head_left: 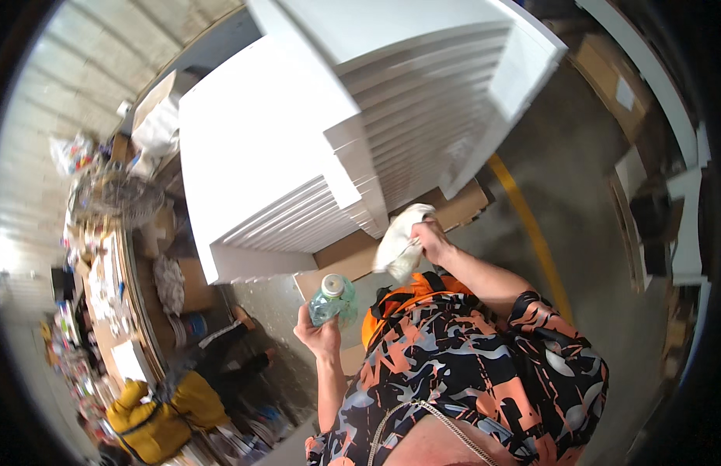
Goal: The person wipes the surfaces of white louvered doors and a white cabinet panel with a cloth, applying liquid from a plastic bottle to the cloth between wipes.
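Note:
My left hand is wrapped round a clear, greenish plastic bottle with a white cap, held upright in front of my waist. In my right hand a crumpled white cloth is bunched up, its loose end hanging down toward the bottle. Just beyond both hands stand large white furniture units with rows of slats or closely spaced shelves on their near sides. Brown cardboard lies under them. Neither hand touches the white units.
A long cluttered workbench runs along the left, with a wire-caged fan at its far end. Beside it, at lower left, is a person in a yellow top. A yellow floor line and flat cardboard boxes are on the right.

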### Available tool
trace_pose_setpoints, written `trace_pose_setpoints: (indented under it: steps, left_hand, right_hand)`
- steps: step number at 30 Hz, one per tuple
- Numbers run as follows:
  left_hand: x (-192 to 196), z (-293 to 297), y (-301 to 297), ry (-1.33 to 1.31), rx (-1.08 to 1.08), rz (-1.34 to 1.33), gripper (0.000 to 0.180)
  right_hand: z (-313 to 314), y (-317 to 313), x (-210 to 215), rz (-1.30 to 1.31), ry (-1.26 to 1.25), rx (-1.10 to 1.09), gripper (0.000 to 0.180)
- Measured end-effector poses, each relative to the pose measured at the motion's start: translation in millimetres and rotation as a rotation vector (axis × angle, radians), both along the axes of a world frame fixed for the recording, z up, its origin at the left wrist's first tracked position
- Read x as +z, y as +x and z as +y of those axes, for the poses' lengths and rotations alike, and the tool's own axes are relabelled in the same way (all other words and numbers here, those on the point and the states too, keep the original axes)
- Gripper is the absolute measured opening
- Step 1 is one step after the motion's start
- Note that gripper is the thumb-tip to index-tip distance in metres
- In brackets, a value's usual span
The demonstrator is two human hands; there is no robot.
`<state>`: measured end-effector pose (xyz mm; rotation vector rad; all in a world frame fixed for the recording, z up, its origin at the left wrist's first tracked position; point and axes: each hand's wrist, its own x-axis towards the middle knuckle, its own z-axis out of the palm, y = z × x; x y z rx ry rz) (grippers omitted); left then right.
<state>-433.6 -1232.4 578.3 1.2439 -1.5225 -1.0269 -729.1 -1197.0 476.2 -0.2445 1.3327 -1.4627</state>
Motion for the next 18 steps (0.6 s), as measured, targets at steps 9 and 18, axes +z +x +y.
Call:
trace_pose_setpoints:
  steps: [9, 18]
  left_hand:
    - [43.7, -27.3, -54.7, -0.643, -0.381, -0.754, 0.032]
    - [135.5, -31.3, -82.9, -1.055, -0.612, -1.390, 0.020]
  right_hand:
    - [47.3, 22.1, 108.3, -0.335, -0.374, 0.125, 0.045]
    - [36.8, 49.6, 118.3, -0.284, -0.227, 0.336, 0.035]
